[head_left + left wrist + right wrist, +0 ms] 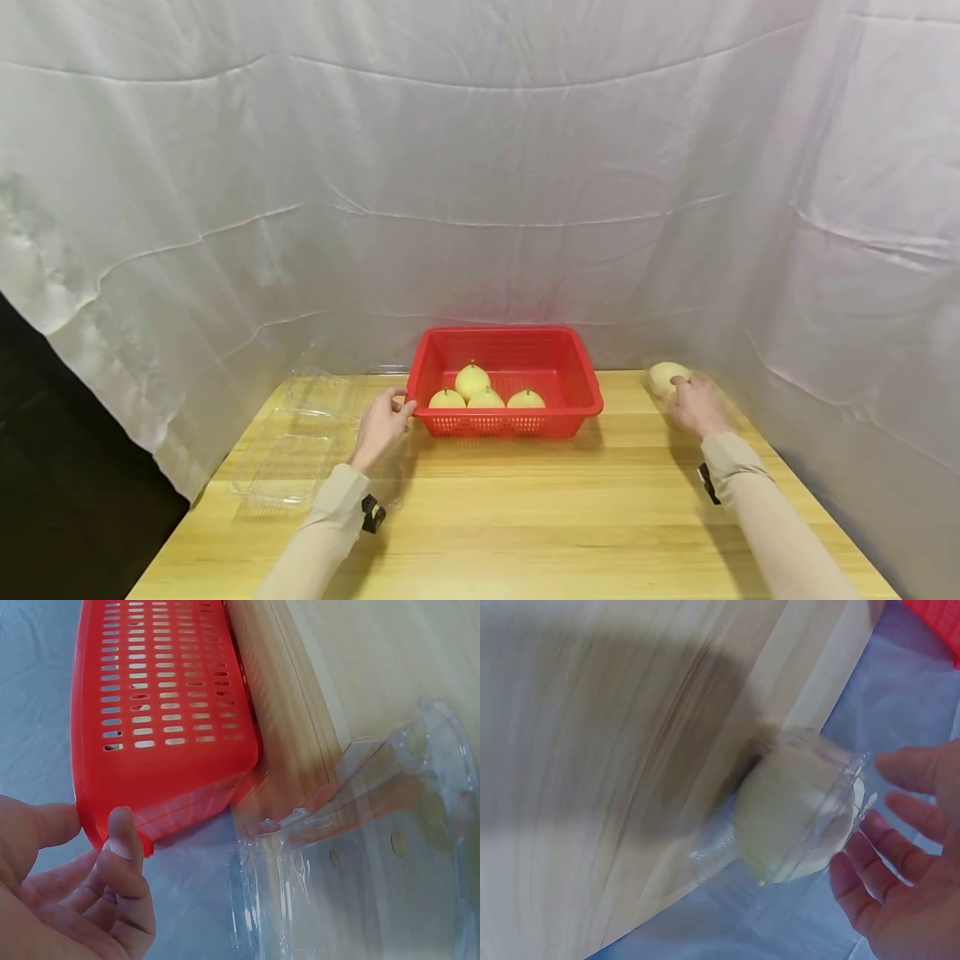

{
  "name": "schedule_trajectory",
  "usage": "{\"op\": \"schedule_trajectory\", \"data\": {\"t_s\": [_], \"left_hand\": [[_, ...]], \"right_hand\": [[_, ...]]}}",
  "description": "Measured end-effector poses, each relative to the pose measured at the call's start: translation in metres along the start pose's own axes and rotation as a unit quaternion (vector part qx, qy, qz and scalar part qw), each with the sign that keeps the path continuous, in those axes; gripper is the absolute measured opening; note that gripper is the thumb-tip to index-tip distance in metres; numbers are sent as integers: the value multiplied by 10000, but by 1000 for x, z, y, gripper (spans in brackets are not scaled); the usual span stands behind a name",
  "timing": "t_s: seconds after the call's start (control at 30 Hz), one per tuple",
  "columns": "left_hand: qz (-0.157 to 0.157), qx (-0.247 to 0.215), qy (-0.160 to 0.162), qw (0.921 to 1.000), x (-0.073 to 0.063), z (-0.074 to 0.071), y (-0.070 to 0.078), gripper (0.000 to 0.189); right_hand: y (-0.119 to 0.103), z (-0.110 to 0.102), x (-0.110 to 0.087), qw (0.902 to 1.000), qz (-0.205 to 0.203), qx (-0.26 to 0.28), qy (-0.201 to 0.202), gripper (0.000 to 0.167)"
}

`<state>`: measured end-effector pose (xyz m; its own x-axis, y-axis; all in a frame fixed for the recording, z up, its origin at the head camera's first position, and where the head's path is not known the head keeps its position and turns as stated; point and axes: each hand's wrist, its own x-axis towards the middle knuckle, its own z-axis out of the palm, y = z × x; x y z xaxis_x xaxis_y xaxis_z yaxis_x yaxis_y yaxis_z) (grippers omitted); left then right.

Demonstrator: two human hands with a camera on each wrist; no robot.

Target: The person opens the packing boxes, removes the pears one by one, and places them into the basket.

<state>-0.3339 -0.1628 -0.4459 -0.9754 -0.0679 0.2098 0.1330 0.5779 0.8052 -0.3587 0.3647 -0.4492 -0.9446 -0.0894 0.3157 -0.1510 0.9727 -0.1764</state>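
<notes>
The basket (517, 412) was pinched at its rim by the left hand (384, 425). The right hand's (699, 405) grip was held spread; the fruit (664, 377), half-veiled by clear plastic (853, 771), was seen just ahead-left of it, on the desk's (540, 517) far right.

A pale wooden table (510, 517) is stretching out before me, its grain running crosswise. A red basket (510, 412) is sitting near the far edge; clear plastic containers (292, 467) are lying to the person's left. Whether a pale fruit (664, 377), far right, is touching wood, I'm not discerning.
</notes>
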Motion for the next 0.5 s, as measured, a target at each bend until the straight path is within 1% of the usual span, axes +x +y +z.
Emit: {"op": "schedule_trajectory", "data": {"t_s": [0.1,0.2,0.27,0.33,0.43,0.5], "left_hand": [[20,-16,-24,10000,-1,-1,0,38],[5,-44,-46,10000,0,-1,0,38],[11,-38,-51,10000,0,-1,0,38],[2,1,-36,10000,0,-1,1,38],[22,83,-9,10000,0,-2,1,37],[10,115,-7,9999,0,-2,1,37]], "right_hand": [[1,-1,2,9999,104,-9,26,44],[2,-3,4,9996,217,119,-96,46],[4,-4,4,9989,367,201,-201,49],[7,-4,3,9971,574,321,-379,57],[15,-2,3,9936,791,365,-718,73],[20,0,3,9909,853,424,-948,82]]}}
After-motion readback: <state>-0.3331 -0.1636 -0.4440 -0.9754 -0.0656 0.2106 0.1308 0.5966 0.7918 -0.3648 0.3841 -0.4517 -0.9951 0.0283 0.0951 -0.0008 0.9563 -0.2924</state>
